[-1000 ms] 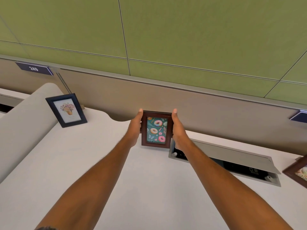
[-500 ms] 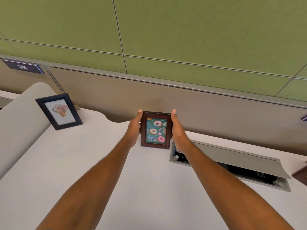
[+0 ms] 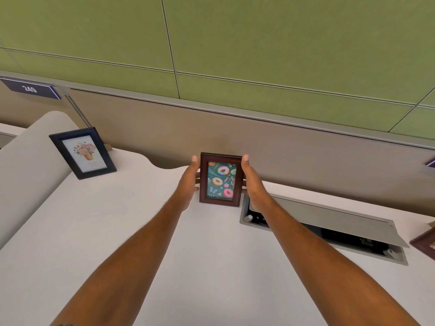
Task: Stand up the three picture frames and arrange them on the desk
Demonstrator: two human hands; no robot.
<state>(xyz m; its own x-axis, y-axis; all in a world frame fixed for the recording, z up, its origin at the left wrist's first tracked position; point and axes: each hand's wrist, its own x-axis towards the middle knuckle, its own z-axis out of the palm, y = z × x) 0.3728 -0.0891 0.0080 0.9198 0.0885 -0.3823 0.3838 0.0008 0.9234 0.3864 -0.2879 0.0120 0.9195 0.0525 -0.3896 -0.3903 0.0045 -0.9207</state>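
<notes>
While both hands' fingers pinched the doughnut frame [image 3: 220, 180] upright at twelve o'clock on the tabletop [image 3: 117, 231], a careless release risked tipping it into the open cable tray [image 3: 329, 234] at three o'clock.

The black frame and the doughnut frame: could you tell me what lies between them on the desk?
Only bare desk between the black frame and the doughnut frame, apart from the left hand at the latter, in the head view.

A green panelled wall [image 3: 259, 38] rises behind a beige partition [image 3: 306, 161]. A dark number plate [image 3: 30, 89] reads 249. An open cable hatch [image 3: 329, 222] sits recessed.
</notes>
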